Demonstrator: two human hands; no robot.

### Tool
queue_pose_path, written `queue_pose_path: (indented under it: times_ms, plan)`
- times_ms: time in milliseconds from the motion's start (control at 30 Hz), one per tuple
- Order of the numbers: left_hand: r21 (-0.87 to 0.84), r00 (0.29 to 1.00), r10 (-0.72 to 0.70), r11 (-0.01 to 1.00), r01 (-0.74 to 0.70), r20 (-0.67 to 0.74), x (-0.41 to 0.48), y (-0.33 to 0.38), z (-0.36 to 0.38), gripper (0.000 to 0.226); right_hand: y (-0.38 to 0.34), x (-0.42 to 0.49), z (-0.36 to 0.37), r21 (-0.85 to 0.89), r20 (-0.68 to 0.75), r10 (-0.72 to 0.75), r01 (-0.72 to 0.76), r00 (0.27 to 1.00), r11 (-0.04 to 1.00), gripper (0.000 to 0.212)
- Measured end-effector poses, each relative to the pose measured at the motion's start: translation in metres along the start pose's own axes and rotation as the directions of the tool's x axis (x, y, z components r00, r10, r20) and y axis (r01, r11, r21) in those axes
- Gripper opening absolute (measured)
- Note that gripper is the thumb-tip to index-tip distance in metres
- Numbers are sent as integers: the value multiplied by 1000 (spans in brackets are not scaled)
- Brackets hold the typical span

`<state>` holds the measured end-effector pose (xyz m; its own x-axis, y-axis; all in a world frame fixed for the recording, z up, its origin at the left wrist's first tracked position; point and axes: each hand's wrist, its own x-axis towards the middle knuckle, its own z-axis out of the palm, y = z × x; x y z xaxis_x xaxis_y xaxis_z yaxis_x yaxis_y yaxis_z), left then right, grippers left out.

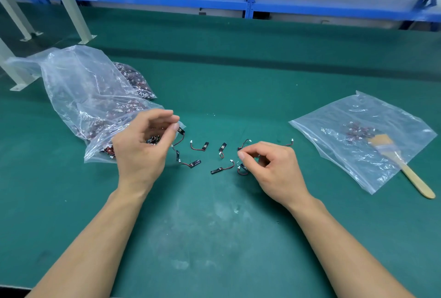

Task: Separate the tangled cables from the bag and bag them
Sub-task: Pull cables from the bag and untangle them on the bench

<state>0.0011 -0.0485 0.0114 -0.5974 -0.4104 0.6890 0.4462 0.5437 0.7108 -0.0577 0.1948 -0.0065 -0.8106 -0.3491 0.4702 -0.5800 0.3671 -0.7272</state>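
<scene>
Roughly seven cables (200,146) loose, two bags (78,87) (358,130), two hands (140,152) (272,168) pinching, one brush (411,174)

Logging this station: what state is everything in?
Large bag: open, full of tangled cables.
Small bag: flat, few cables inside.
Loose cables: separated, on mat.
Left hand: pinching a cable.
Right hand: pinching a cable.
Brush: partly covered by small bag.

The green worktop (214,226) carries a large clear bag (78,87) of tangled cables (133,75) at the left. A flatter bag (358,116) lies at the right, touching a wooden-handled brush (410,173). Loose short cables (199,146) lie scattered between the bags.
</scene>
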Motion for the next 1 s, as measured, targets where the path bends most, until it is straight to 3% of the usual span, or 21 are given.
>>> queue_pose_path:
  times_ms: [200,400,833,1000]
  plan:
    - [-48,998,4,999,-1,62,-1,2,4,35,-27,10,26,100,22,-17,15,1000,995,9]
    - [-121,996,6,993,5,88,-1,8,7,34,-47,23,52,141,59,65,-72,996,987,26]
    - [-212,992,-60,974,83,112,-3,12,10,30,-56,29,55,176,29,55,-60,998,983,6]
    - [-140,982,-125,980,144,140,-1,9,5,19,-56,31,48,227,3,85,-83,996,970,6]
